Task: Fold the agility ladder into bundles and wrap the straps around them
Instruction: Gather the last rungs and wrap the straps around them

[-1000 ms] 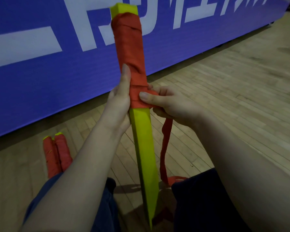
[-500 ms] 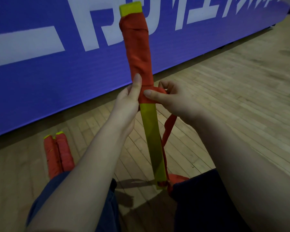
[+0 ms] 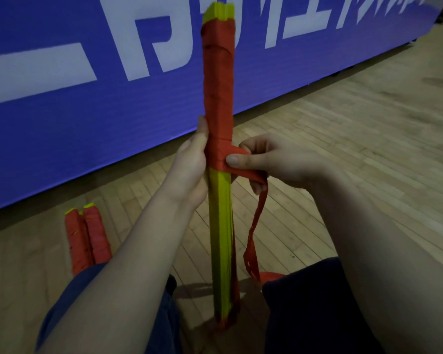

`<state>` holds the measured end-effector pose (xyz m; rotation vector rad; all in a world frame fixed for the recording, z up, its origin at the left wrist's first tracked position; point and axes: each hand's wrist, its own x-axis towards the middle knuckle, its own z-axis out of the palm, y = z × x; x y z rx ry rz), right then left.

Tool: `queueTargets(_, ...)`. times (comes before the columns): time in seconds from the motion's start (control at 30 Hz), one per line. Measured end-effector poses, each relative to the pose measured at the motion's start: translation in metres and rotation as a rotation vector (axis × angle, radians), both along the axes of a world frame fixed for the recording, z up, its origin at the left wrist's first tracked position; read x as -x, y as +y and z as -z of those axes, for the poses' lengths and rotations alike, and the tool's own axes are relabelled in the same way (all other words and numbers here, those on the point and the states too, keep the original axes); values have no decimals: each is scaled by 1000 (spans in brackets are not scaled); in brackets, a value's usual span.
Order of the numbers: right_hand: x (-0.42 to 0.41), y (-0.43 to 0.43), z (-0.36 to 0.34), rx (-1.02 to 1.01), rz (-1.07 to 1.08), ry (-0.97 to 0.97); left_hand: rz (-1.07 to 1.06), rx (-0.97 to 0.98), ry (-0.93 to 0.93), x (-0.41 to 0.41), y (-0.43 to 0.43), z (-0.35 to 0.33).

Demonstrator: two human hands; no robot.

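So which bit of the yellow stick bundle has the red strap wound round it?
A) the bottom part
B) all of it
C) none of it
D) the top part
D: the red strap covers the bundle from just under its top end down to where the left hand grips it and the right hand pinches the strap. Below that the yellow is bare.

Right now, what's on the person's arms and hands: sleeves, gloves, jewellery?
Left hand and right hand are bare: no gloves, rings or watch visible. Left forearm and right forearm are uncovered to the frame edge; no sleeve in view. The right thumbnail looks short, unpainted.
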<state>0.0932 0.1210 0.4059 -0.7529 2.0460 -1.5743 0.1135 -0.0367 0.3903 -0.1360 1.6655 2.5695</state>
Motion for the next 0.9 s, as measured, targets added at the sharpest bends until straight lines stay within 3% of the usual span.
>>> queueTargets(0.43, 8, -11, 23, 121, -55, -190, 170, -215, -20, -5, -7, -3)
queueTargets(0.53, 6, -16, 21, 102, -12, -86, 144, -100, 12, -2, -12, -2)
queueTargets(0.67, 2, -22, 21, 118, 107, -43, -29, 246, 46, 0, -11, -2)
queueTargets(0.73, 2, -23, 20, 138, 192, -28, -129, 276, 72, -4, -8, -6)
queueTargets(0.9, 7, -19, 17, 159, 383, 28, -103, 306, 172, -11, 3, -4)
